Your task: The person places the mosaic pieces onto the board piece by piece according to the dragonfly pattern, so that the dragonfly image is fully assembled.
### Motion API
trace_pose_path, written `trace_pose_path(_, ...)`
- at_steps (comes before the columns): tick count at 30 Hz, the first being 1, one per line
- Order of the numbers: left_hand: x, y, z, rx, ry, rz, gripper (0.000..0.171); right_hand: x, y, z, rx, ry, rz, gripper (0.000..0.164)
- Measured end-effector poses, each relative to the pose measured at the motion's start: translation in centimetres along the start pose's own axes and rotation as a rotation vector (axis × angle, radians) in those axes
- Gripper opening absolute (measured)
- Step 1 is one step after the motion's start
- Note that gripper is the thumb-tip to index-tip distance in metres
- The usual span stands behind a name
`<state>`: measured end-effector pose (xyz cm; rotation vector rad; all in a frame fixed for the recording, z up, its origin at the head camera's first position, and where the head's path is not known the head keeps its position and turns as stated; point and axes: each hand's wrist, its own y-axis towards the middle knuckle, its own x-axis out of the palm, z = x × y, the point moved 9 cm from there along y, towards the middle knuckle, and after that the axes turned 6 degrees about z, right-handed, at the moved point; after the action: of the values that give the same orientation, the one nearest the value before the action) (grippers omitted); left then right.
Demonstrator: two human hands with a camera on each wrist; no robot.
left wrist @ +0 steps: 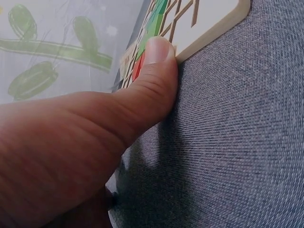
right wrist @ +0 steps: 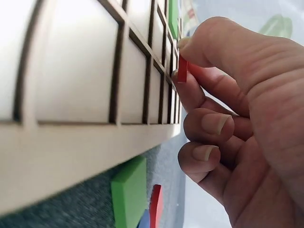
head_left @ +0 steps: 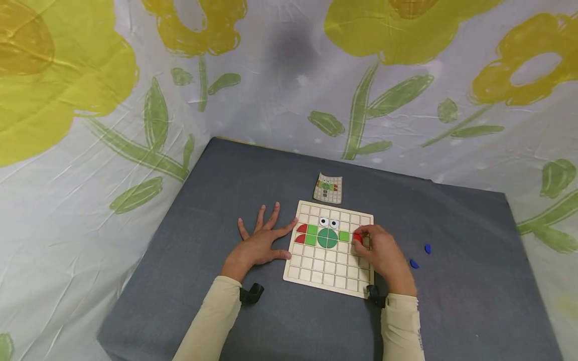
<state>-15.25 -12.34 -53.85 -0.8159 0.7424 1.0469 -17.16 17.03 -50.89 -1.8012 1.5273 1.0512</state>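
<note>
A wooden grid board [head_left: 316,263] lies on the table with pieces in it: a green circle of quarter pieces [head_left: 327,238], green squares [head_left: 311,234], red quarter pieces [head_left: 301,234] and two round eye pieces [head_left: 323,221]. With fingers spread flat on the cloth, my left hand [head_left: 259,248] touches the board's left edge with thumb and index finger; its thumb [left wrist: 159,54] rests at that edge in the left wrist view. Over the board's right side, my right hand [head_left: 386,255] pinches a red piece [right wrist: 183,70] between thumb and index finger, close to the grid.
A pattern card [head_left: 328,188] lies behind the board. Two blue pieces [head_left: 427,248] are on the table to the right. Beside the board, the right wrist view shows a green piece [right wrist: 129,190], another red piece [right wrist: 156,204] and some blue. A flower-printed curtain [head_left: 280,100] borders the table.
</note>
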Motion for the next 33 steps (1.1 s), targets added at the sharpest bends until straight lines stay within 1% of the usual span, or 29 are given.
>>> trace_pose_path(5, 0.1, 0.1, 0.0, -0.002, 0.011, -0.003, 0.096, 0.3, 0.1, -0.4, -0.033, -0.011, 0.008, 0.017)
trace_pose_path(9, 0.2, 0.1, 0.0, -0.005, 0.019, -0.014, 0.095, 0.4, 0.1, -0.5, -0.039, -0.015, 0.006, 0.016)
trace_pose_path(13, 0.3, 0.3, -0.2, -0.004, -0.005, -0.016, 0.096, 0.4, 0.2, -0.6, -0.051, -0.025, 0.013, 0.016)
trace_pose_path(17, 1.1, 0.7, -0.9, 0.0, -0.05, -0.008, 0.098, 0.3, 0.2, -0.8, -0.068, -0.031, 0.016, 0.016)
trace_pose_path(21, 1.8, 1.1, -1.5, 0.011, -0.067, 0.017, 0.1, 0.4, 0.2, -0.8, -0.071, -0.035, 0.012, 0.016)
trace_pose_path(25, 1.8, 1.1, -1.6, 0.023, -0.061, 0.035, 0.1, 0.5, 0.2, -0.7, -0.058, -0.029, 0.0, 0.017)
trace_pose_path(31, 1.3, 0.9, -1.2, 0.021, -0.057, 0.029, 0.099, 0.5, 0.2, -0.7, -0.053, -0.02, -0.003, 0.017)
trace_pose_path(33, 1.4, 0.9, -1.3, 0.015, -0.055, 0.029, 0.099, 0.6, 0.3, -0.7, -0.053, -0.018, -0.005, 0.018)
